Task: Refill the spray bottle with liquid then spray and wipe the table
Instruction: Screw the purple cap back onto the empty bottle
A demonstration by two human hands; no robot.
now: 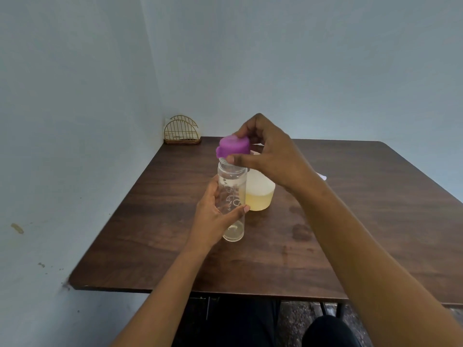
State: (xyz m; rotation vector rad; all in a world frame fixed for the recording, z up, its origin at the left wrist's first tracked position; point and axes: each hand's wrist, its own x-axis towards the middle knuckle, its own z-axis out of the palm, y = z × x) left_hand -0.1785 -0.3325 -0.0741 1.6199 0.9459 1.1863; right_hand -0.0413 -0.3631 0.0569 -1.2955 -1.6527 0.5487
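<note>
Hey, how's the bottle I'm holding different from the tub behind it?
The bottle is tall, narrow and clear; the tub is squat, wider and milky white. The bottle holds only a thin pale layer at its bottom, while the tub's yellowish liquid reaches higher. The left hand grips the bottle and the right hand holds a purple cap at its neck; the tub stands untouched. Both rest upright on the table.

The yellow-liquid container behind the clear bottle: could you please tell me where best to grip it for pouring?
Grip the translucent plastic container round its upper wall, from the right. The clear plastic bottle and left hand block its left, and the liquid sits low, so the upper wall is bare.
</note>
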